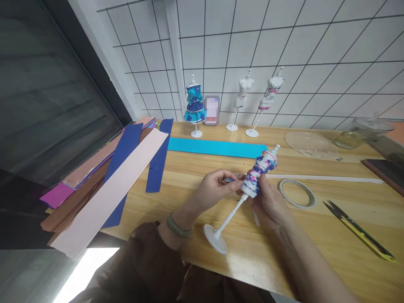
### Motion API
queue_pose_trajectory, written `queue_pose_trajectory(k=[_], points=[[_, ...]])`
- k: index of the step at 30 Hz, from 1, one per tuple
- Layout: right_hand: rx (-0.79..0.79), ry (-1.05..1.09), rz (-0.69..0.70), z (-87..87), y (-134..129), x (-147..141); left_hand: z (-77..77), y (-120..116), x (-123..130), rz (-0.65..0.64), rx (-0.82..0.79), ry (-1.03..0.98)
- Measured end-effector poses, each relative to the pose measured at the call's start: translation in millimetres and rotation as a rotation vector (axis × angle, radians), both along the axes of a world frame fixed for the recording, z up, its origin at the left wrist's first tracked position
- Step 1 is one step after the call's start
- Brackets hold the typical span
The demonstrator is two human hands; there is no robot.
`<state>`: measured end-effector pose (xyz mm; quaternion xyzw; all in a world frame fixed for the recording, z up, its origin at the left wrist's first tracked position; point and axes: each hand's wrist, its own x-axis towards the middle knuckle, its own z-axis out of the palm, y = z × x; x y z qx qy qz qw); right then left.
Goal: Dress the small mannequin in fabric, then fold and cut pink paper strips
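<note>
At the far left, a pile of strips (109,194), pale pink on top, juts over the counter (186,168). Farther right, by the wall, stands a form in a blue dress (194,105). My left hand (214,190), a bangle (177,226) at its wrist, pinches a small patterned scrap (229,180) between thumb and finger. Next to it, above the counter, is the mannequin (256,174), tilted, its white round base at lower left and its white neck knob at upper right. White, navy and pink patterned material covers its torso, ruffled at the bust and wrapped in uneven bands below. My right hand (272,201) grips that torso from the right. Beyond lie a tape roll (298,206) and yellow-handled scissors (360,231).
</note>
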<state>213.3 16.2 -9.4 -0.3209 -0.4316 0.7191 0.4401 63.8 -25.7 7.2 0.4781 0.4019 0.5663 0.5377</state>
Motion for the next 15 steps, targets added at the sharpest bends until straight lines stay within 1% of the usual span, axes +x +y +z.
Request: queue_pose_trajectory(k=[1,4,6,8,10,11,13,15], points=[[-0.007,0.011,0.003,-0.7,-0.8,-2.0,-0.6,0.0,0.2,0.004,0.003,0.001],[-0.028,0.031,0.015,-2.7,-1.8,-5.9,-4.5,0.6,-0.1,0.082,0.002,0.033],[-0.022,-0.02,0.014,-4.0,-0.2,-4.9,-6.8,0.5,-0.3,0.133,0.036,0.073],[-0.002,-0.133,-0.05,-4.5,3.0,-1.3,-7.4,-0.3,0.3,0.202,0.122,0.194],[0.002,-0.224,-0.126,-3.2,6.2,2.5,-6.5,-1.4,1.7,0.274,0.25,0.385],[-0.007,-0.241,-0.138,-1.6,7.3,3.6,-5.8,-1.9,2.5,0.287,0.319,0.479],[-0.027,-0.24,-0.099,2.8,8.2,3.3,-4.6,-2.4,4.3,0.252,0.441,0.619],[-0.037,-0.246,-0.038,7.2,7.8,0.1,-4.6,-2.6,5.8,0.184,0.515,0.668]])
